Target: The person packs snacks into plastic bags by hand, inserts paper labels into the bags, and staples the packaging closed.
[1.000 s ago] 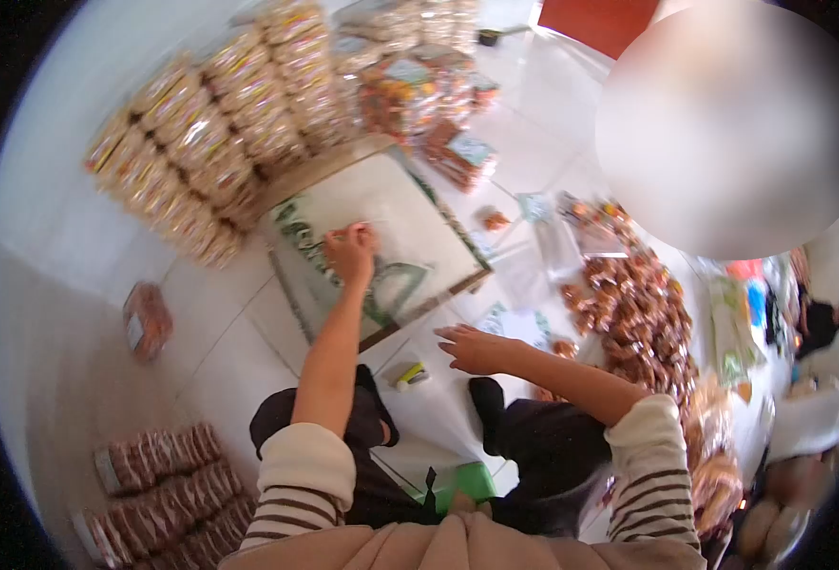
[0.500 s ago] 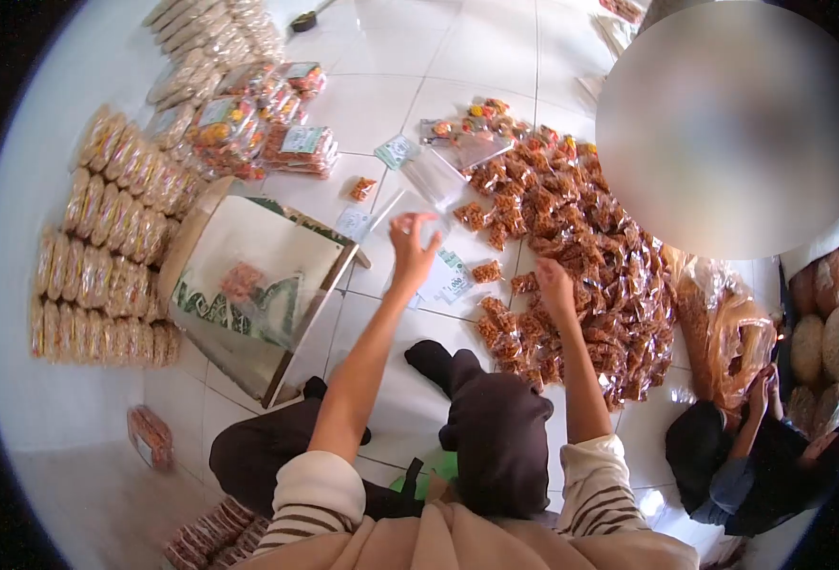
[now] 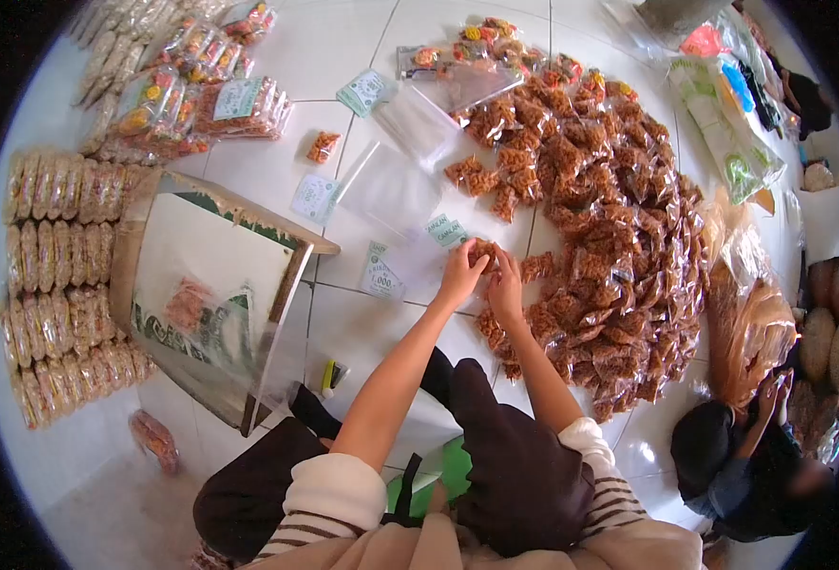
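Observation:
My left hand [image 3: 458, 276] and my right hand [image 3: 506, 293] are close together over the white tiles. Between their fingertips is a small clear packet of brown snack [image 3: 482, 251], partly covered by the fingers. Another snack packet [image 3: 537, 267] lies just right of my right hand. A large heap of such packets [image 3: 610, 256] spreads beyond it. Left of my hands are printed paper labels [image 3: 381, 272] and flat clear plastic bags [image 3: 391, 183]. Another label [image 3: 315, 197] and a lone snack packet [image 3: 323, 146] lie farther left.
At left stands a low wooden box-like stand [image 3: 277, 332] with a sheet on top. Rows of filled bags [image 3: 63, 261] line the wall, with stacked snack packs [image 3: 239, 104] above. A person [image 3: 738, 465] sits at right beside a large brown plastic bag [image 3: 747, 313].
My left hand has moved right and my right hand left, so they meet around a snack packet. The camera view has shifted, and the big blurred shape at upper right is gone.

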`<state>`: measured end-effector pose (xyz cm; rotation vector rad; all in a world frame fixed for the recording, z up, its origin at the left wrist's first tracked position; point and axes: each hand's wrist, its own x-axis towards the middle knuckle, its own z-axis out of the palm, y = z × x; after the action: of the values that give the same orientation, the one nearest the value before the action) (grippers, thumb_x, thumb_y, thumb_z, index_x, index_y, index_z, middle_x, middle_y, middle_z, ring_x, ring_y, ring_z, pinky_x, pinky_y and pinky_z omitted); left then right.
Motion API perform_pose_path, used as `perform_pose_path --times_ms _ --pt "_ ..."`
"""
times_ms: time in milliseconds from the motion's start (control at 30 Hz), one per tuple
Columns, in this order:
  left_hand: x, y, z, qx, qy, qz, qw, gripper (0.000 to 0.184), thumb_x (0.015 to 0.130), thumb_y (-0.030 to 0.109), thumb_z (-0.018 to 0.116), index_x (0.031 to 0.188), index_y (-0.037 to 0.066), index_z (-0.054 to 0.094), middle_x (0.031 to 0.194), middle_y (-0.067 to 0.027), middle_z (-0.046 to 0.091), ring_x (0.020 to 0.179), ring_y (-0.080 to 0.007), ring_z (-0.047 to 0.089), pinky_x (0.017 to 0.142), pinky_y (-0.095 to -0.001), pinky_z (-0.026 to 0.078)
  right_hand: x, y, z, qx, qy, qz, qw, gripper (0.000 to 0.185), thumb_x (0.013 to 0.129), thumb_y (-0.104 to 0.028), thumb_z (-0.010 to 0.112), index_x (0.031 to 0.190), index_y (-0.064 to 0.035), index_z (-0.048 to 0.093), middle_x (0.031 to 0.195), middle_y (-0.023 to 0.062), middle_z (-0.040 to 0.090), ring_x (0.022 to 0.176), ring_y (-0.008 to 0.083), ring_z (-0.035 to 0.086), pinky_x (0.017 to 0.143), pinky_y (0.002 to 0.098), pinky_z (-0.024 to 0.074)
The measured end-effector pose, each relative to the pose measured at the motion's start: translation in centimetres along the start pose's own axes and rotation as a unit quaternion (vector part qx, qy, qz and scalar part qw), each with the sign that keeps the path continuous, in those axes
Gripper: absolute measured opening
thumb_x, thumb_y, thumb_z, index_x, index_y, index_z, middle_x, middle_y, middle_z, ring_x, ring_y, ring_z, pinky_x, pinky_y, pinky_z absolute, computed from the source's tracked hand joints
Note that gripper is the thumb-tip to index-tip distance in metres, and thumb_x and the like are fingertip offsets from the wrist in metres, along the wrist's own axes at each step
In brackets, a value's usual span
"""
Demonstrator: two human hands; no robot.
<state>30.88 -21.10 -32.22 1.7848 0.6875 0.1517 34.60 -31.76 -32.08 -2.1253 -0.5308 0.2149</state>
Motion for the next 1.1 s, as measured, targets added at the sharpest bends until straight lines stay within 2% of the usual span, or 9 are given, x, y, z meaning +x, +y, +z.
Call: perform_pose_path --times_ms 200,267,433,567,633,833,900,967,1100 --pt "0.9 -0.1 0.7 0.04 -0.019 -0.015 0.999 0.033 0.07 0.027 0.067 0.086 0.001 0.056 0.078 -0.0133 0.06 0.079 -0.0288 0.054 0.073 -0.0369 0.043 0.0 -2.0 -2.7 -0.027 -0.043 -0.026 0.998 0.058 0.066 0.011 0.043 0.121 -0.0068 0.045 0.11 0.0143 0.052 0.106 0.0318 0.044 0.093 0.0403 0.0329" --pt "0.4 0.7 0.6 -0.011 0.0 -0.032 0.999 0.031 0.071 0.026 0.067 0.084 0.001 0.056 0.076 -0.0117 0.06 0.076 -0.0265 0.056 0.071 -0.0356 0.044 0.0 -2.1 -3.7 -0.204 0.011 -0.062 0.977 0.057 0.068 0.008 0.045 0.123 -0.0096 0.043 0.113 0.0118 0.051 0.109 0.0326 0.041 0.095 0.0432 0.0296" --pt "-0.9 1.6 -0.7 -0.115 0.006 -0.082 0.99 0.029 0.073 0.023 0.065 0.088 0.0 0.056 0.074 -0.0085 0.062 0.07 -0.0205 0.059 0.065 -0.0324 0.046 0.2 0.5 -4.0 -0.321 0.054 -0.021 0.945 0.053 0.07 0.007 0.048 0.119 -0.0117 0.045 0.119 0.0094 0.047 0.114 0.0355 0.035 0.095 0.0445 0.0308" --pt "-1.2 1.6 -1.3 -0.115 0.009 -0.083 0.99 0.031 0.075 0.021 0.064 0.097 0.001 0.055 0.083 -0.0086 0.062 0.076 -0.0163 0.059 0.067 -0.028 0.046 1.6 0.1 -4.0 -0.265 0.046 0.011 0.963 0.044 0.073 -0.002 0.056 0.115 -0.0079 0.044 0.109 0.0116 0.051 0.103 0.0328 0.043 0.089 0.0409 0.036" --pt "-1.0 1.2 -1.2 -0.112 0.02 -0.058 0.992 0.032 0.076 0.021 0.063 0.1 0.001 0.054 0.087 -0.0093 0.062 0.078 -0.0163 0.059 0.067 -0.027 0.046 2.6 -0.8 -3.7 0.001 0.079 0.06 0.995 0.041 0.076 -0.008 0.059 0.113 -0.0063 0.044 0.102 0.0148 0.052 0.093 0.0301 0.05 0.082 0.036 0.0406" --pt "-2.3 7.5 -2.8 -0.155 0.043 0.01 0.987 0.043 0.091 0.021 0.044 0.131 0.009 0.034 0.121 -0.0123 0.049 0.106 -0.0179 0.05 0.088 -0.0276 0.04 3.3 -7.8 -2.1 0.031 0.006 0.039 0.999 0.048 0.083 -0.012 0.051 0.125 0.0012 0.033 0.102 0.0204 0.053 0.091 0.0257 0.053 0.077 0.0328 0.0429" --pt "-2.6 8.4 -3.8 -0.181 0.098 0.107 0.973 0.044 0.089 0.013 0.043 0.133 0.014 0.033 0.112 -0.0095 0.055 0.093 -0.0144 0.053 0.077 -0.0273 0.042 3.7 -10.1 -1.9 0.057 0.028 -0.06 0.996 0.056 0.083 -0.008 0.046 0.131 0.0029 0.019 0.108 0.0217 0.047 0.1 0.0305 0.049 0.083 0.036 0.0407" --pt "-2.9 9.5 -5.8 -0.239 0.081 0.121 0.96 0.045 0.089 0.01 0.042 0.133 0.013 0.032 0.112 -0.0073 0.054 0.089 -0.0123 0.051 0.074 -0.0244 0.041 3.7 -12.8 -2.9 0.119 -0.048 -0.012 0.992 0.05 0.083 -0.003 0.041 0.128 0.0039 0.021 0.113 0.0218 0.045 0.109 0.0317 0.043 0.088 0.0367 0.0372" --pt "-5.4 14.8 -12.1 -0.355 0.014 0.1 0.929 0.049 0.087 0.001 0.04 0.133 0.01 0.031 0.107 -0.001 0.052 0.076 -0.0062 0.045 0.067 -0.0166 0.039 3.6 -20.5 -5.4 0.238 0.063 -0.151 0.957 0.037 0.082 -0.004 0.048 0.117 -0.0008 0.036 0.108 0.0194 0.049 0.102 0.0333 0.044 0.088 0.0391 0.0343"
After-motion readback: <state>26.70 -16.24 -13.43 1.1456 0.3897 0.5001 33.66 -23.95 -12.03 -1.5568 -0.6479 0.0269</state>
